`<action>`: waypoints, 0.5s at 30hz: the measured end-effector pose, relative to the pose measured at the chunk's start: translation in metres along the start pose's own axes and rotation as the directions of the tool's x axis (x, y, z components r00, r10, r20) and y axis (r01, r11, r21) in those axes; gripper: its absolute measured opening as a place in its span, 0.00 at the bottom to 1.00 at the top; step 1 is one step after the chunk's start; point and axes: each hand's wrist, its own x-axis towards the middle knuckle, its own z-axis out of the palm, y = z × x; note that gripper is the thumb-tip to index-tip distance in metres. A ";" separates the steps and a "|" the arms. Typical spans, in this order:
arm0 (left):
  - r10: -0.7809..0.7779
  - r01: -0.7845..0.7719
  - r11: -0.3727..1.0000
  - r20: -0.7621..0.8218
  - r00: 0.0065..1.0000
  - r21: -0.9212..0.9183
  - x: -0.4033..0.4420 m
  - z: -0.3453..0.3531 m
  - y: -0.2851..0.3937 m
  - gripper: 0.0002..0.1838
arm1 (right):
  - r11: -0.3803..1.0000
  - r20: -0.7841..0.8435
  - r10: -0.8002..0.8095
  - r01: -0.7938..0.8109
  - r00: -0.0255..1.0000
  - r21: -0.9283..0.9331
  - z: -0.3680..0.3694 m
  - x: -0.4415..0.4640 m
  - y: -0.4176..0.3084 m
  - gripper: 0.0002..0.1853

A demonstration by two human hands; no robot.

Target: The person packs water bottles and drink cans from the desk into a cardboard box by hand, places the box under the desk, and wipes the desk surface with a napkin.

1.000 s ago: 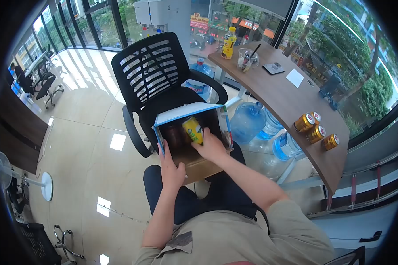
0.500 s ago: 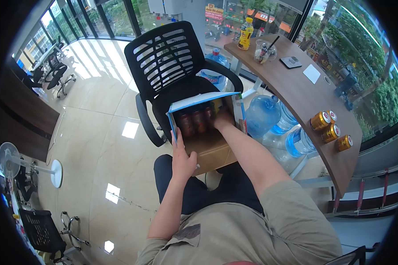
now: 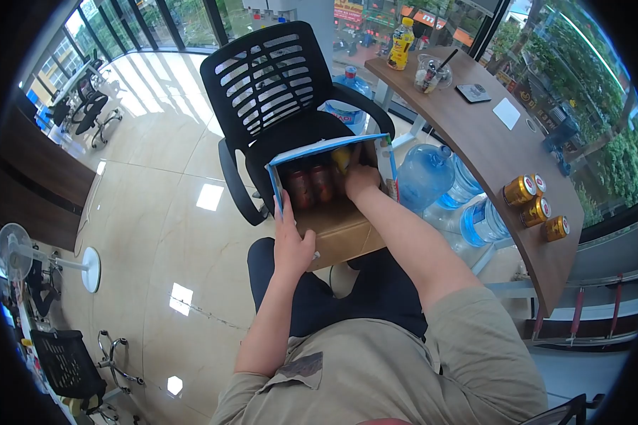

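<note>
The right grip [image 3: 362, 181] is inside the cardboard box [image 3: 340, 230], at the yellow can [image 3: 342, 159] towards the back; its fingers are partly hidden, so I cannot tell whether they close on the can. The left grip [image 3: 293, 244] is clasped on the box's near left edge. Dark red cans [image 3: 312, 185] stand in a row inside, left of the yellow one. Just beyond the box is a black mesh chair [image 3: 301, 131]. To the right, the curved brown bench [image 3: 468, 138] carries four gold cans [image 3: 520, 190], a white paper [image 3: 506, 113], a lidded plastic cup [image 3: 428, 76] and a yellow bottle [image 3: 401, 46]. Blue water jugs [image 3: 424, 178] stand beneath and beside it. Glossy beige tiles [image 3: 149, 219] spread left towards a white fan [image 3: 90, 269], and tall windows [image 3: 159, 25] line the room.
</note>
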 end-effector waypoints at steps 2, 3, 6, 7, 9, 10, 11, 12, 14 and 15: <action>0.025 -0.025 1.000 -0.012 1.000 0.017 0.002 0.002 -0.003 0.52 | 0.999 -0.007 0.028 -0.028 1.000 0.024 -0.001 0.004 0.000 0.59; 0.051 -0.051 0.998 -0.021 0.998 0.031 0.002 0.003 -0.004 0.52 | 0.997 -0.013 0.058 -0.058 0.998 0.045 -0.004 0.004 0.000 0.58; 0.038 -0.039 0.997 0.019 0.999 0.063 0.001 0.001 -0.001 0.51 | 0.998 -0.046 0.057 -0.059 0.997 -0.035 0.016 0.021 0.009 0.54; 0.040 -0.041 0.997 0.018 0.999 0.065 0.002 0.001 -0.001 0.51 | 0.998 -0.048 0.057 -0.059 0.997 -0.033 0.020 0.023 0.010 0.54; 0.075 -0.073 0.994 -0.017 0.997 0.077 0.002 0.003 -0.001 0.51 | 0.996 -0.052 0.089 -0.087 0.995 0.030 0.019 0.021 0.009 0.50; 0.076 -0.075 0.994 -0.017 0.997 0.075 0.003 0.003 -0.002 0.51 | 0.996 -0.054 0.090 -0.088 0.995 0.028 0.018 0.019 0.009 0.50; 0.050 -0.050 0.998 0.000 0.999 0.044 0.004 0.002 0.000 0.52 | 0.993 -0.032 0.091 -0.088 0.995 0.079 0.014 0.017 0.009 0.50; 0.022 -0.022 1.000 0.017 1.000 0.013 0.004 0.002 0.001 0.52 | 0.988 -0.007 0.091 -0.089 0.996 0.130 0.011 0.015 0.009 0.51; 0.031 -0.031 0.999 0.007 0.999 0.026 0.002 0.004 0.001 0.52 | 0.984 0.029 0.098 -0.101 0.995 0.147 0.002 0.012 0.008 0.51; 0.046 -0.046 0.998 -0.005 0.999 0.044 0.001 0.005 0.000 0.52 | 0.979 0.060 0.105 -0.114 0.993 0.170 -0.003 0.009 0.007 0.50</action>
